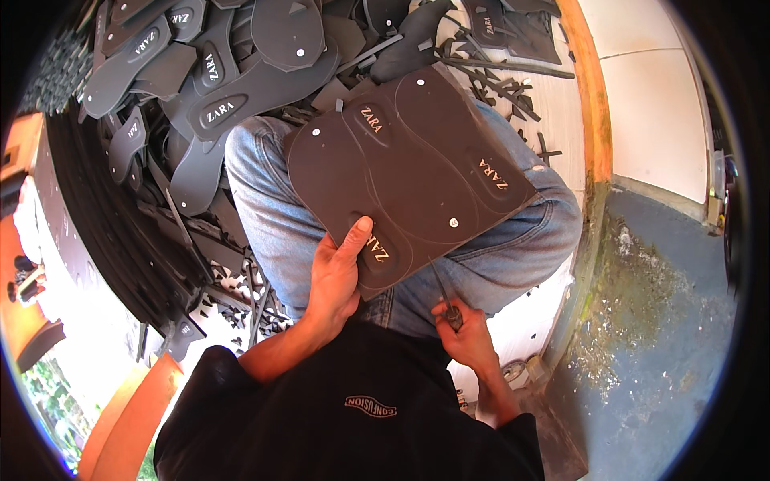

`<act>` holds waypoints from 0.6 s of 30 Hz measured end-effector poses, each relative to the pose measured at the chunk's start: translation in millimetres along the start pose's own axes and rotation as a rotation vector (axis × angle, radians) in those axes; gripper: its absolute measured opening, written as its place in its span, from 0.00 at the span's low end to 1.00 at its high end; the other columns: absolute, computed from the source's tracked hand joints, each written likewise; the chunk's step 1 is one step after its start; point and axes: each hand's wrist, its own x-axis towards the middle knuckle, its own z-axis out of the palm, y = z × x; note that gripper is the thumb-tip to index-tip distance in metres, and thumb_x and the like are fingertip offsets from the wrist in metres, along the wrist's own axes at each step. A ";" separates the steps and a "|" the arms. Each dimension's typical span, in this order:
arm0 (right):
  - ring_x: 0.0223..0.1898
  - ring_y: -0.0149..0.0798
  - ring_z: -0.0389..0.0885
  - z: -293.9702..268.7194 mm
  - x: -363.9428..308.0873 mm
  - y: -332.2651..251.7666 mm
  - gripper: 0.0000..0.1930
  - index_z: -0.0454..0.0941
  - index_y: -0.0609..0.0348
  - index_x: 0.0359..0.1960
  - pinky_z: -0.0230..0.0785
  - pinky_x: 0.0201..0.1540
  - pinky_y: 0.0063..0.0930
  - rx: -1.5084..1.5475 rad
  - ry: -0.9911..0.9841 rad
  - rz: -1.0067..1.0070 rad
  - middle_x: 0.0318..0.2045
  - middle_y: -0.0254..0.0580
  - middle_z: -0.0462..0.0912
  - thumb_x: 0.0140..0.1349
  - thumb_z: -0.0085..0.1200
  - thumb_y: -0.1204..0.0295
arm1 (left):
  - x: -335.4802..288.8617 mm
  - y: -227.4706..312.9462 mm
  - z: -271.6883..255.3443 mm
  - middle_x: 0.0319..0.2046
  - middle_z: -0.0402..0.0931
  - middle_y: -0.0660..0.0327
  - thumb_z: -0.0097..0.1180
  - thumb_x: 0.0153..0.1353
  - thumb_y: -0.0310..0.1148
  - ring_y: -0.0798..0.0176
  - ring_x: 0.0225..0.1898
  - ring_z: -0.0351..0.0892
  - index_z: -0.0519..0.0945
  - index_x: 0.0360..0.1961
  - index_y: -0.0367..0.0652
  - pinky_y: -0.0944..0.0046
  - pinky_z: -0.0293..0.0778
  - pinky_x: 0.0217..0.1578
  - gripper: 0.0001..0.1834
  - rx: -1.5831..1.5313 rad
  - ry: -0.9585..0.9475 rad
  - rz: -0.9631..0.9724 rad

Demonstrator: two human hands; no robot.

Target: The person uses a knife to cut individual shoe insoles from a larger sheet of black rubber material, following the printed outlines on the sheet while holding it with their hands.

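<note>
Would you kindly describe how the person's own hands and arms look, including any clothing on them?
The left hand and right hand wear no gloves. The forearms are uncovered up to plain black sleeves, which belong to a black shirt with a small, pale, outlined badge-like print.

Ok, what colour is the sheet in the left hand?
The sheet is dark brownish-black, best seen in the head view.

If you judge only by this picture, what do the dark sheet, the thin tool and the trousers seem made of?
Dark sheet: perhaps foam or rubber; smooth, mostly matte, evenly dull in colour.
Thin tool: probably metal along its narrow, straight blade; the finish is unclear.
Trousers: most likely denim, soft and worn, by the faded blue and seams.
</note>
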 end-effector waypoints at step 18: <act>0.22 0.50 0.78 10.1 31.9 -12.4 0.03 0.76 0.61 0.25 0.68 0.25 0.36 -0.173 0.011 -0.040 0.17 0.49 0.77 0.50 0.49 0.78 | 10.4 -0.9 -25.3 0.38 0.77 0.57 0.58 0.59 0.34 0.66 0.37 0.79 0.75 0.43 0.33 0.68 0.78 0.38 0.16 0.086 0.048 -0.058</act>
